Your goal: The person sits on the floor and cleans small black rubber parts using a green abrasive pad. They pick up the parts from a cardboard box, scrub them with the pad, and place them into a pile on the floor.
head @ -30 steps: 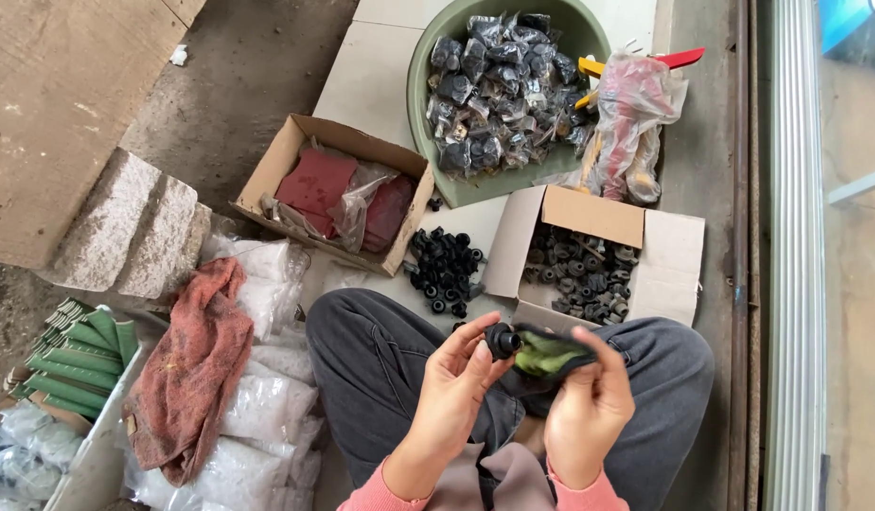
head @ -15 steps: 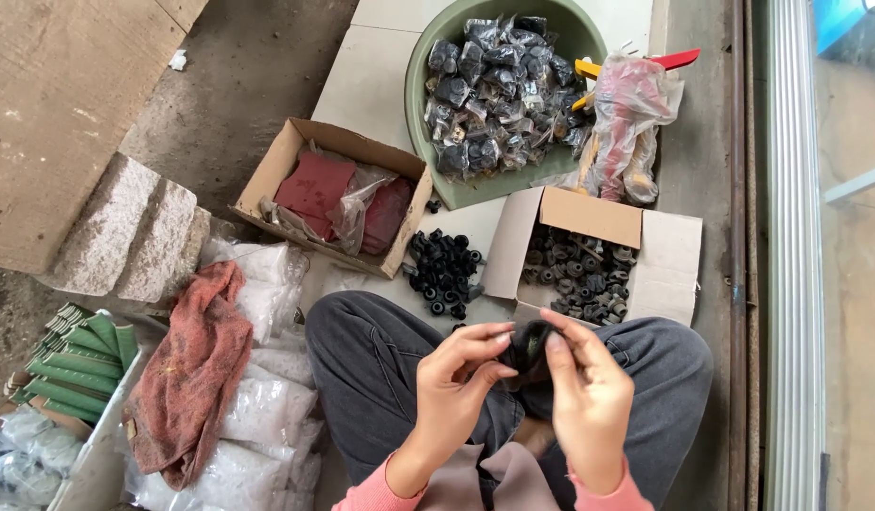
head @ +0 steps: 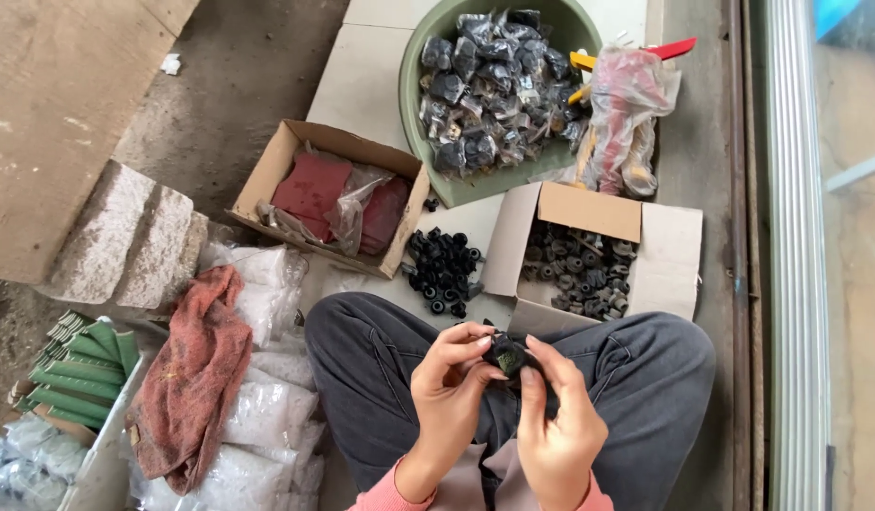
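I sit cross-legged in grey trousers. My left hand (head: 451,383) and my right hand (head: 551,416) meet over my lap, both pinching a small black part (head: 505,356) with a bit of green on it. The fingertips of both hands close around it, hiding much of its shape. Just ahead of my knees lies a loose pile of black round parts (head: 442,270) on the floor.
An open cardboard box of dark parts (head: 664,255) sits ahead right. A green basin (head: 414,114) holds bagged black parts. A cardboard box with red packets (head: 267,175), a reddish cloth (head: 196,378), clear bags of white pieces (head: 267,416), and green items in a box (head: 78,369) lie left.
The green strip seen at my right hand a second ago has been folded in around the black part. Both hands have closed together over it.
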